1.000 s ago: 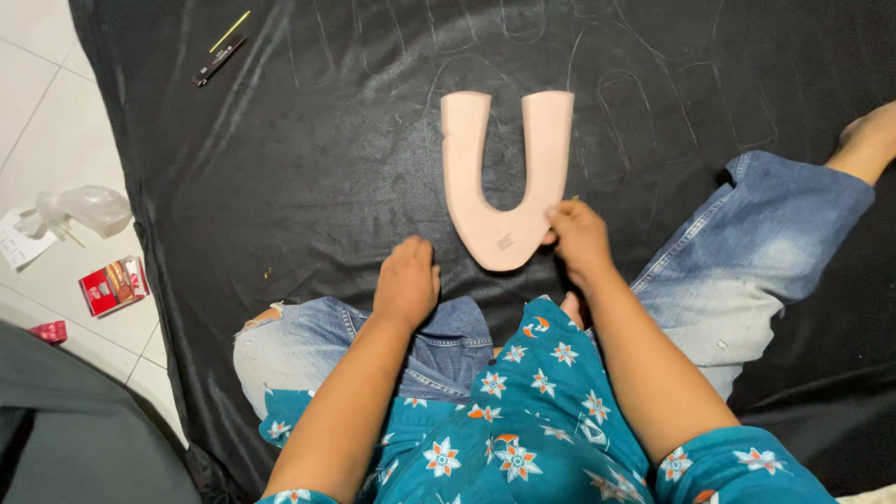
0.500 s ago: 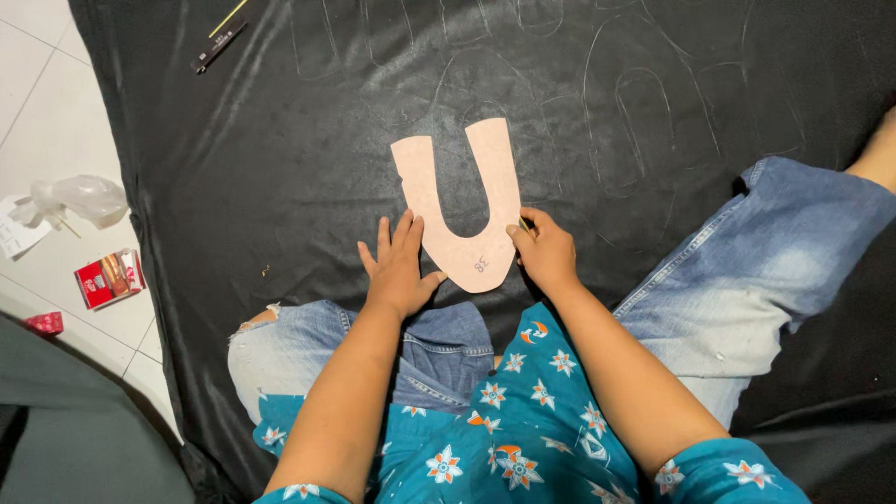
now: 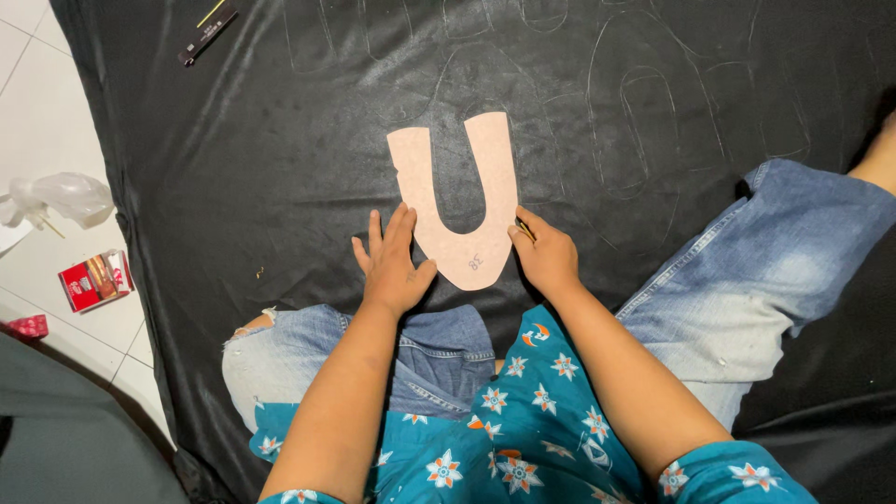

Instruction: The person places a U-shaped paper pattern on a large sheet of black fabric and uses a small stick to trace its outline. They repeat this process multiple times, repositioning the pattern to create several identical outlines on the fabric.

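Observation:
A pale pink U-shaped paper pattern point(image 3: 495, 177) lies flat on a black sheet of material point(image 3: 280, 168) spread over the floor. My left hand point(image 3: 392, 261) rests open with fingers spread, pressing on the pattern's lower left edge. My right hand point(image 3: 546, 254) sits at the pattern's lower right edge and pinches a thin pen-like marker, its tip against the pattern's rim. Faint chalk outlines of similar shapes point(image 3: 644, 121) show on the black sheet above and to the right.
My legs in blue jeans point(image 3: 775, 280) lie over the sheet, right leg stretched out to the right. A dark pen and a yellow stick point(image 3: 207, 33) lie at the sheet's top left. On the white tiles at left are a crumpled plastic bag point(image 3: 61, 196) and a small red packet point(image 3: 93, 278).
The pattern slid left and down across the sheet. My left hand opened from a loose fist and came to press on the pattern's left edge; my right hand followed along its right edge.

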{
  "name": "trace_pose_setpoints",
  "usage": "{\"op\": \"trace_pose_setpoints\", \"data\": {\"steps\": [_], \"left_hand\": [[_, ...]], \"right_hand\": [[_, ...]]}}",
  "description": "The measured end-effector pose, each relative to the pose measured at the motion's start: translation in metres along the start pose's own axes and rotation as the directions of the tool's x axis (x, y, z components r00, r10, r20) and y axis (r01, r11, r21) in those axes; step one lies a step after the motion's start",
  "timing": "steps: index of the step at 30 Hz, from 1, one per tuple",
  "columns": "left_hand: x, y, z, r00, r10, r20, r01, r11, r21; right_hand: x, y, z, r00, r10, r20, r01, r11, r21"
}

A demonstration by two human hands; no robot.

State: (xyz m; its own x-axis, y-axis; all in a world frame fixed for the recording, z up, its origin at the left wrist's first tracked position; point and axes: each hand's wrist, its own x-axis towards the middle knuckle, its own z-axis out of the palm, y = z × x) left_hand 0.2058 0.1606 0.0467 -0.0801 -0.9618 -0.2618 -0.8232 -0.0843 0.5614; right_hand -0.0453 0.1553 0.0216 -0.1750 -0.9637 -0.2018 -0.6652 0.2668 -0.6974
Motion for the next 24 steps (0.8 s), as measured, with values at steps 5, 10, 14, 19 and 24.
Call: {"op": "trace_pose_setpoints", "data": {"steps": [5, 10, 14, 19, 24], "left_hand": [[0.002, 0.004, -0.003, 0.998, -0.046, 0.033, 0.046, 0.999, 0.009], [0.004, 0.003, -0.001, 0.998, -0.045, 0.037, 0.045, 0.999, -0.001], [0.004, -0.003, 0.005, 1.0, -0.021, 0.001, 0.021, 1.0, -0.011], [0.003, -0.008, 0.012, 0.999, 0.005, -0.041, -0.006, 1.0, -0.024], [0.004, -0.009, 0.013, 0.999, 0.014, -0.052, -0.016, 0.999, -0.036]], "right_hand": [[0.0, -0.003, -0.001, 0.999, 0.033, 0.027, -0.032, 0.999, -0.01], [0.0, 0.002, 0.001, 1.0, 0.007, 0.024, -0.007, 1.0, -0.01], [0.002, 0.006, -0.002, 0.996, -0.09, -0.02, 0.09, 0.996, -0.001], [0.004, 0.005, -0.009, 0.979, 0.167, 0.118, -0.184, 0.97, 0.158], [0.005, 0.001, -0.012, 0.98, 0.157, 0.12, -0.179, 0.962, 0.205]]}}
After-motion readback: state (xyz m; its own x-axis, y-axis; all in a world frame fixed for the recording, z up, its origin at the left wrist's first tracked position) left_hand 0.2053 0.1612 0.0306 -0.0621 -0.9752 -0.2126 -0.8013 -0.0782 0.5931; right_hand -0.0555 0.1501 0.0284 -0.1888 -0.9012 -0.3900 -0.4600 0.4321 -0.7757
